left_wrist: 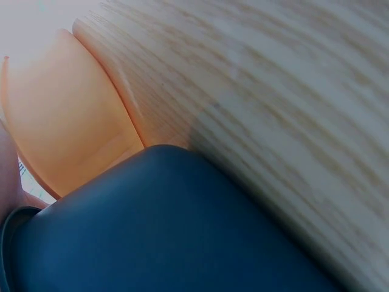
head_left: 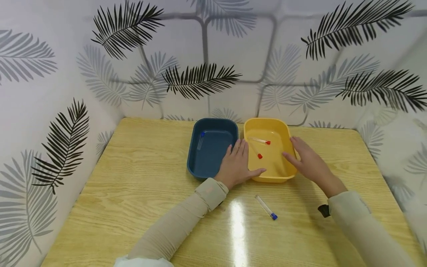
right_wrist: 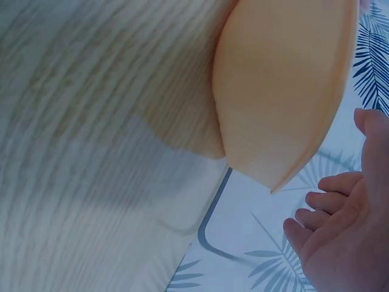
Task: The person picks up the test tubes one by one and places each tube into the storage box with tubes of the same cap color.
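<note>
My left hand [head_left: 235,165] lies over the neighbouring rims of a dark blue plastic tub [head_left: 210,163] and a yellow tub [head_left: 275,163], fingers straight and thumb spread across the yellow one's near side. At the yellow tub's right rim is my right hand [head_left: 310,163], thumb apart from its loosely bent fingers; the right wrist view shows this hand [right_wrist: 340,237] beside the tub wall [right_wrist: 279,91]. Inside the yellow tub lie two clear tubes, one red-capped [head_left: 261,141], the other with a red cap [head_left: 260,156]. A blue-capped tube [head_left: 201,141] rests in the blue tub.
Another clear tube with a blue cap [head_left: 265,207] lies on the wooden table [head_left: 140,167] in front of the yellow tub. Behind the tubs rises a wall covering with leaf patterns [head_left: 200,81]. A dark object [head_left: 323,210] shows at the right sleeve cuff.
</note>
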Demonstrator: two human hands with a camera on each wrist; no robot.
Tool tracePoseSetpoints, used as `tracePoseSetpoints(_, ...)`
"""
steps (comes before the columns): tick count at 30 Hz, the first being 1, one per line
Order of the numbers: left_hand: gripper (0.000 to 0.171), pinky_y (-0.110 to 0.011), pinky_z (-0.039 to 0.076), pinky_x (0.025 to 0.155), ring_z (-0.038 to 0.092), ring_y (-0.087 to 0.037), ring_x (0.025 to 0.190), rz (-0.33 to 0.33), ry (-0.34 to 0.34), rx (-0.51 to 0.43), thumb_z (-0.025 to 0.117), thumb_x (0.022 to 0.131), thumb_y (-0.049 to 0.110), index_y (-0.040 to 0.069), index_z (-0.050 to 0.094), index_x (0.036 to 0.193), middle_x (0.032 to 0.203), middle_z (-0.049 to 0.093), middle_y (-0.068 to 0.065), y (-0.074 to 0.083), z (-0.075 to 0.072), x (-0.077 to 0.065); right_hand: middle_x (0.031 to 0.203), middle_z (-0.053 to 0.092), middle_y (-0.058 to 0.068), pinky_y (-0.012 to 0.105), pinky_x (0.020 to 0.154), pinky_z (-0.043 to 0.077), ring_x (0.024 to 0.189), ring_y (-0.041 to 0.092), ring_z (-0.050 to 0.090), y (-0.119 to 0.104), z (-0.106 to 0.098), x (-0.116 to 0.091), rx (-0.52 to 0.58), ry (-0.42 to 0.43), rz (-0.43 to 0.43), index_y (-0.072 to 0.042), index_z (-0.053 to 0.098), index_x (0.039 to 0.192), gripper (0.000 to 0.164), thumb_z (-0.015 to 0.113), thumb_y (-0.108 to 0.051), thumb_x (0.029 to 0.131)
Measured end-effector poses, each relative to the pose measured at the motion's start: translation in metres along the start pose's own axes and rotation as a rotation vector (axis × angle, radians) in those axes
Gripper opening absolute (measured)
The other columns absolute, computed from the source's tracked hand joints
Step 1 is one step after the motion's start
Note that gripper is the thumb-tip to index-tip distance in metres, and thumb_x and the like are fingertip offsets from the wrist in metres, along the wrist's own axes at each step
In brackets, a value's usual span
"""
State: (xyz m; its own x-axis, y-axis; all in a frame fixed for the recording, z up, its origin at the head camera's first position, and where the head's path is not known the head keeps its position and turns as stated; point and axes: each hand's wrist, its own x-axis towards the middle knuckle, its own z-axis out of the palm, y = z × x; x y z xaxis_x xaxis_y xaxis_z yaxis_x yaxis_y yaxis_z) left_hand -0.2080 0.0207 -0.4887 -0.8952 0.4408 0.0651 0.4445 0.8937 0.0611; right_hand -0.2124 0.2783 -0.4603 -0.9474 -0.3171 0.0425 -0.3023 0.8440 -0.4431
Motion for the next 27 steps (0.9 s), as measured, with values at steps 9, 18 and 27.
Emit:
tracePoseSetpoints(9,0.110,-0.044,0.016,0.111,0.010,-0.024,0.141,-0.003,-0.005,0.011,0.015,0.076,0.085,0.001,0.018,0.148,0.153,0.017,-0.012,-0.001,0.001,0.000,0.153,-0.003,0.017,0.054,0.108,0.008,0.140,0.028,-0.009,0.005,0.012,0.009,-0.060,-0.076,0.029,0.004,0.003,0.147,0.088,0.043,-0.054,0.093)
tracePoseSetpoints(18,0.111,-0.044,0.014,0.111,0.007,-0.024,0.141,0.001,-0.010,-0.004,0.013,0.075,0.085,0.002,0.015,0.148,0.153,0.014,-0.012,0.001,0.003,0.000,0.152,-0.009,0.018,0.055,0.108,0.010,0.139,0.029,-0.013,0.013,0.023,0.022,-0.090,-0.081,0.065,0.006,0.000,0.146,0.090,0.040,-0.055,0.094)
tracePoseSetpoints(27,0.112,-0.044,0.015,0.111,0.008,-0.024,0.141,-0.006,-0.012,0.003,0.013,0.075,0.085,0.001,0.016,0.148,0.153,0.014,-0.012,0.000,0.004,0.001,0.152,-0.004,0.024,0.052,0.109,0.009,0.139,0.033,-0.009,0.009,0.026,0.026,-0.163,-0.076,0.066,0.009,0.000,0.145,0.092,0.038,-0.058,0.093)
